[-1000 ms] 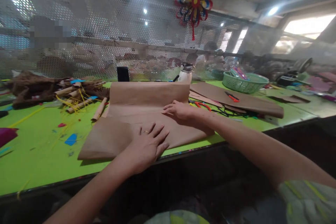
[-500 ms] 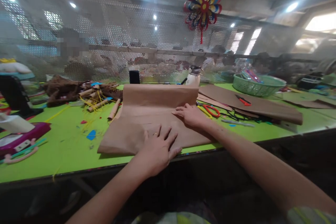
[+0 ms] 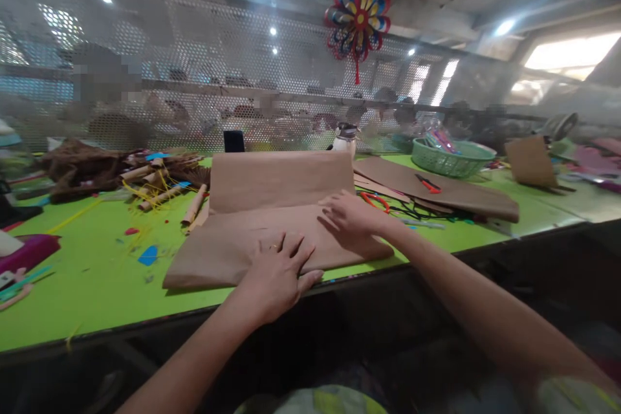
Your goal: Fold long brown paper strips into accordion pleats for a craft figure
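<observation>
A large sheet of brown kraft paper (image 3: 281, 181) lies near the table's front edge, its back part rising behind a crosswise crease. My left hand (image 3: 279, 275) rests on the front part, fingers spread and pointing away from me, with a ring on one finger. Over the right side of the sheet, close to the crease, is my right hand (image 3: 349, 212). Its fingers are extended toward the left, and nothing shows in its grasp. Just beyond it, orange-handled scissors (image 3: 376, 200) are partly hidden by that hand and the paper.
Paper rolls with yellow string (image 3: 158, 184) and brown material (image 3: 82, 171) lie left. A folded brown sheet (image 3: 475, 197) carries an orange-handled cutter (image 3: 427, 184). A green basket (image 3: 453, 158), a flask (image 3: 346, 138) and a dark phone-like slab (image 3: 233, 141) stand behind. A perforated screen (image 3: 194, 77) closes the back.
The view swung right and partly back. My right fingers are slightly more lifted and spread; my left hand stays on the paper. A brown piece at far right, flat before, now stands up.
</observation>
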`<control>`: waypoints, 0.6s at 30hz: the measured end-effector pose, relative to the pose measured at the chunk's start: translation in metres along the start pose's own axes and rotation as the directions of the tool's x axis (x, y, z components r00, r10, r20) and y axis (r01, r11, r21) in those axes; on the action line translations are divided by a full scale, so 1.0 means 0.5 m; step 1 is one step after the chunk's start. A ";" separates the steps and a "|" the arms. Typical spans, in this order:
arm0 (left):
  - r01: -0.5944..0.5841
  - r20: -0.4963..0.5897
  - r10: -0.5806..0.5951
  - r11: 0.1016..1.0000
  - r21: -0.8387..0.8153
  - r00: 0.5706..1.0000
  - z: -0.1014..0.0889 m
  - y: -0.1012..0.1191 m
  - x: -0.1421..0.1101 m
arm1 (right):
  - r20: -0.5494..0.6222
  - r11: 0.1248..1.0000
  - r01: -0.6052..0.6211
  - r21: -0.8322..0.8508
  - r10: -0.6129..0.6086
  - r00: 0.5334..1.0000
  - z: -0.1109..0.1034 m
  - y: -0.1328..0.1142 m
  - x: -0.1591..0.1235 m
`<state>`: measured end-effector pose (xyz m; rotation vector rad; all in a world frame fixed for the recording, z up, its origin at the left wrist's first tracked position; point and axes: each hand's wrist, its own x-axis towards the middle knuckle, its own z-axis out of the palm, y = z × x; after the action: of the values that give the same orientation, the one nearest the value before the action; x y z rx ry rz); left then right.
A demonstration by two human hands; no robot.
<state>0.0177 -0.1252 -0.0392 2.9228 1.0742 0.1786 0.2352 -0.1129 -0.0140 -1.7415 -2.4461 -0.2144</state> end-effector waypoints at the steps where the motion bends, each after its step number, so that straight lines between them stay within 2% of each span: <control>1: -0.004 -0.005 0.004 1.000 0.003 1.000 0.000 0.000 0.000 | -0.022 0.997 0.073 0.031 -0.072 0.997 -0.003 -0.016 -0.026; 3: -0.012 -0.018 0.012 1.000 0.007 1.000 0.000 0.002 -0.002 | -0.038 0.983 0.169 0.073 -0.166 0.985 0.001 -0.053 -0.082; 7: -0.021 -0.031 0.021 1.000 -0.002 0.999 -0.007 -0.001 0.000 | -0.121 0.991 0.071 0.114 -0.057 0.991 0.030 -0.106 -0.157; 10: -0.048 -0.046 0.047 0.999 -0.008 0.998 -0.010 -0.016 0.007 | -0.148 0.988 0.002 0.157 0.022 0.989 0.045 -0.116 -0.167; 13: -0.007 -0.109 0.008 1.000 0.004 0.994 -0.002 -0.031 0.017 | -0.165 0.984 -0.055 0.170 0.083 0.983 0.048 -0.122 -0.167; 18: 0.064 -0.144 -0.060 0.997 0.029 0.988 0.020 -0.037 0.023 | -0.164 0.990 -0.062 0.127 0.083 0.983 0.043 -0.148 -0.179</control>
<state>0.0156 -0.1035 -0.0492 2.9400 1.1966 0.3775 0.1940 -0.2156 -0.0547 -1.6844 -2.2245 -0.1920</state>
